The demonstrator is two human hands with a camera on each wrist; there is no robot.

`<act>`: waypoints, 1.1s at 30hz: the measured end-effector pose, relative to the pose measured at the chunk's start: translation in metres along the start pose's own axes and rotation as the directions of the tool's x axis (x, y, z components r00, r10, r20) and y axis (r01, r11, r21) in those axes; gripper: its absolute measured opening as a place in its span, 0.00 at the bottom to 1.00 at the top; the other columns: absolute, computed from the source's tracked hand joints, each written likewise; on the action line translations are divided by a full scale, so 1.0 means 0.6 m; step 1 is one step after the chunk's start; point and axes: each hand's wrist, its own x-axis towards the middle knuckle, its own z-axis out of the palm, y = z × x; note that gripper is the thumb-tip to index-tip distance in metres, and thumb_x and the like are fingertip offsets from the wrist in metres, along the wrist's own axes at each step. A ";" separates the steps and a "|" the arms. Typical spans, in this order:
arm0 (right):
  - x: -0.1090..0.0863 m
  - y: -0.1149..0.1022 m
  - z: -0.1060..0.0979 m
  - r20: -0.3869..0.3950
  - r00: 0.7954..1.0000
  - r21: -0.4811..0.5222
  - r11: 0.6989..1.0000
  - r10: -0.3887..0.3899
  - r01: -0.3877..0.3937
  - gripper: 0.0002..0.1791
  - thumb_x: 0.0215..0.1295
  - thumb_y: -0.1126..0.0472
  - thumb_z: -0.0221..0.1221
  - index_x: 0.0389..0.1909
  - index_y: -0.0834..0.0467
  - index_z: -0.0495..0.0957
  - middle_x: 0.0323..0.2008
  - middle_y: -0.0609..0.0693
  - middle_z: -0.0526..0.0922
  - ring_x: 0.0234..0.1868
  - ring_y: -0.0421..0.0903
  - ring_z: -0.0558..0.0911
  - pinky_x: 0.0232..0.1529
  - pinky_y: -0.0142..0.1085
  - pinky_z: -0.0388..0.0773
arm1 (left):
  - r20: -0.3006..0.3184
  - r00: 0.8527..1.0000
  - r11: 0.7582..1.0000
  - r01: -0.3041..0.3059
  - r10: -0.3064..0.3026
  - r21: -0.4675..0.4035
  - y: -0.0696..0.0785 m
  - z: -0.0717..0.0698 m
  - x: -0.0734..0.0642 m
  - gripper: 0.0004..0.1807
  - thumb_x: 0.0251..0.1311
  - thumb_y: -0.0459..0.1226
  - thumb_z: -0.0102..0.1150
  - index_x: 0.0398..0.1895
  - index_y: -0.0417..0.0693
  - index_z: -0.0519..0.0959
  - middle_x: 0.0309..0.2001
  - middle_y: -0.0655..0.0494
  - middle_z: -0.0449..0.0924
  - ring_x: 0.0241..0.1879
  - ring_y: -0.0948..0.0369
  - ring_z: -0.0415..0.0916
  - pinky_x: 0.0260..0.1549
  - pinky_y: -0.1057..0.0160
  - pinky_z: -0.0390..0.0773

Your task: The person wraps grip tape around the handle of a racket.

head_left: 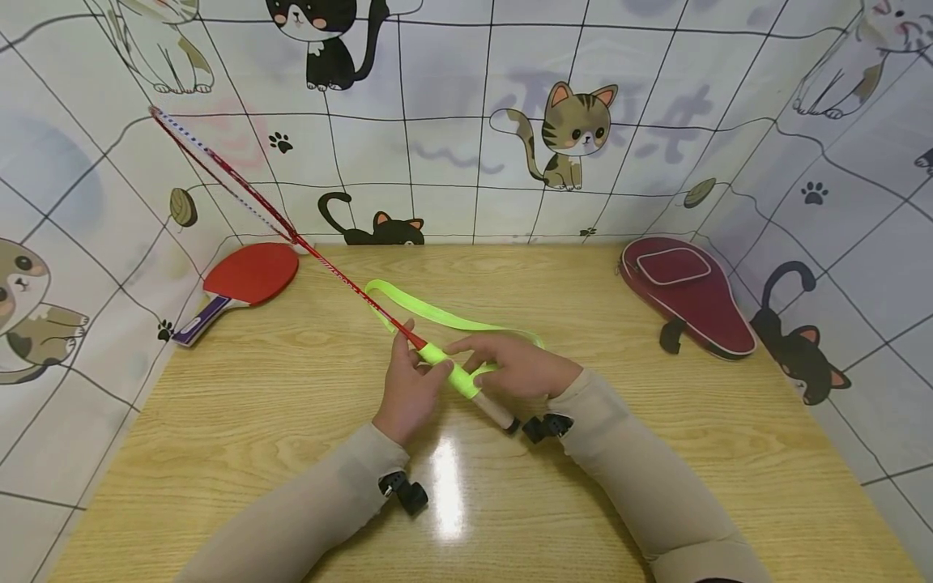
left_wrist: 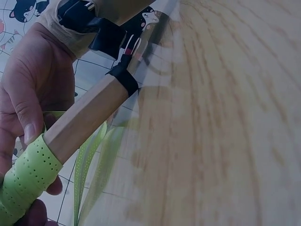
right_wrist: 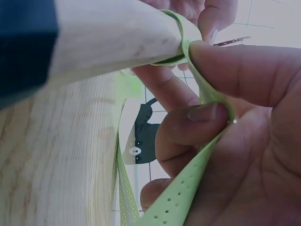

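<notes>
A badminton racket with a red shaft (head_left: 342, 279) slants across the middle, its head edge-on at upper left. Lime grip tape (head_left: 437, 313) wraps the upper handle. The lower handle (left_wrist: 89, 110) is bare wood with a dark end cap (left_wrist: 123, 79). My left hand (head_left: 410, 389) grips the racket at the wrapped part, thumb along the tape. Close to the tape's lower edge, my right hand (head_left: 528, 366) pinches the strip between thumb and finger. In the right wrist view the perforated strip (right_wrist: 175, 197) runs taut from the handle through those fingers, and its loose length loops behind.
A red table tennis bat (head_left: 251, 275) lies at the back left of the wooden table (head_left: 291, 437). At the back right is a dark red bat case (head_left: 685, 300). Cat-patterned walls (head_left: 452, 154) close off the back and both sides.
</notes>
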 end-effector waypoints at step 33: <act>0.001 0.001 -0.003 0.036 0.999 0.008 1.000 0.016 -0.016 0.39 0.68 0.74 0.58 0.78 0.48 0.68 0.54 0.49 0.88 0.55 0.43 0.85 0.48 0.40 0.80 | 0.011 1.000 1.000 -0.004 0.004 -0.017 -0.003 -0.002 0.004 0.49 0.67 0.28 0.61 0.85 0.45 0.44 0.57 0.34 0.79 0.52 0.47 0.84 0.45 0.64 0.79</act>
